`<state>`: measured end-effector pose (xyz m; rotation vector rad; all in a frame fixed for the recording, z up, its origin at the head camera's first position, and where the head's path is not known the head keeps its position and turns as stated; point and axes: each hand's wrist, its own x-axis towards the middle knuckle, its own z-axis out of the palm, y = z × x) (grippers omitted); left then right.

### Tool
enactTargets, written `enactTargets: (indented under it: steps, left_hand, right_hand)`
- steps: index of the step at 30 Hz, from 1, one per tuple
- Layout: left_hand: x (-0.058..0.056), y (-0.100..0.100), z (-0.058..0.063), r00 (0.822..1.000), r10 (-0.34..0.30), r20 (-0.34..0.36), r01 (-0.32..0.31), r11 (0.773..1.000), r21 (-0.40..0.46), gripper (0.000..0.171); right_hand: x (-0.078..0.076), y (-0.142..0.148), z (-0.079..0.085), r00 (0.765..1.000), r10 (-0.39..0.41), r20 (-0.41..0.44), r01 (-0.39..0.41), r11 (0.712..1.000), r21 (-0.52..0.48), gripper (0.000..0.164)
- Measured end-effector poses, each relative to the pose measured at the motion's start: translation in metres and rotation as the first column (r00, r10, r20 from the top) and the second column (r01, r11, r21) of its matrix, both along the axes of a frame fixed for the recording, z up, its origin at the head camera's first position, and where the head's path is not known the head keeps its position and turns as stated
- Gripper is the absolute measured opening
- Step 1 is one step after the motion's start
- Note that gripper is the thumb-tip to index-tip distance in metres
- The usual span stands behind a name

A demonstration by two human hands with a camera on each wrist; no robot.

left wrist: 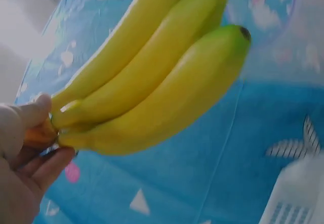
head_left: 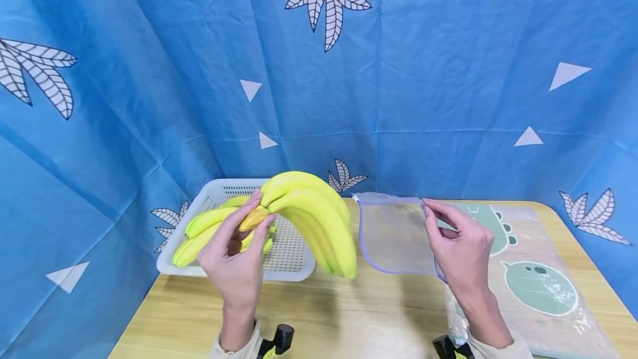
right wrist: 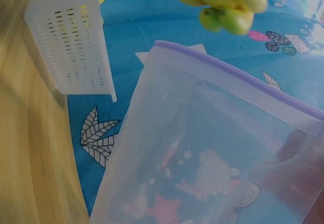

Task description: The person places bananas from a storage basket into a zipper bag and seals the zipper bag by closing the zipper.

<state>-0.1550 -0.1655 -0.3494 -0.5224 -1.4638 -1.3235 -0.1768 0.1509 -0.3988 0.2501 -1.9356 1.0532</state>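
Observation:
A bunch of yellow bananas (head_left: 319,220) hangs in the air from my left hand (head_left: 236,259), which pinches its brownish stem between thumb and fingers. In the left wrist view the bananas (left wrist: 147,82) fan out with greenish tips. My right hand (head_left: 461,242) pinches the upper edge of a clear zip bag (head_left: 399,237) with a purple rim, held up to the right of the bananas. The bag (right wrist: 202,148) fills much of the right wrist view, where the right hand shows only blurred through the plastic.
On the wooden table (head_left: 369,314), a white perforated basket (head_left: 294,248) at the left holds more bananas (head_left: 206,226). A clear plastic sheet or bag with green cartoon figures (head_left: 540,287) lies at the right. Behind the table hangs a blue patterned cloth (head_left: 428,71).

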Motion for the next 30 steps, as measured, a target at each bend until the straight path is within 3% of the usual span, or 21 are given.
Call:
enactTargets:
  steps: [3, 7, 10, 15, 23, 30]
  left_hand:
    - [-0.001, 0.015, -0.005, 0.997, -0.073, 0.035, 0.071, 0.996, 0.057, 0.032]
    - [-0.003, 0.032, -0.014, 0.989, -0.121, 0.08, 0.113, 0.988, 0.105, 0.027]
    - [-0.005, 0.041, -0.019, 0.996, -0.071, 0.057, 0.067, 0.995, 0.07, 0.021]
    - [-0.007, 0.055, -0.024, 0.997, 0.071, -0.03, -0.073, 0.995, -0.075, 0.018]
    - [-0.008, 0.081, -0.03, 0.959, 0.236, -0.157, -0.266, 0.94, -0.212, 0.022]
    - [-0.015, 0.098, -0.044, 0.943, 0.293, -0.161, -0.328, 0.901, -0.283, 0.025]
  right_hand:
    - [0.0, -0.001, 0.0, 1.0, -0.003, -0.012, 0.003, 1.0, -0.001, 0.018]
    - [0.0, -0.002, 0.0, 1.0, 0.001, -0.015, -0.001, 1.0, 0.01, 0.017]
    - [0.0, -0.003, 0.0, 1.0, 0.003, 0.002, -0.003, 1.0, 0.023, 0.017]
    - [-0.001, -0.002, -0.002, 1.0, -0.004, 0.009, 0.003, 0.999, 0.033, 0.018]
    - [-0.006, 0.002, 0.001, 0.998, 0.039, 0.042, -0.04, 0.999, 0.034, 0.019]
    - [-0.01, 0.005, 0.003, 0.994, 0.085, 0.068, -0.087, 0.996, 0.026, 0.017]
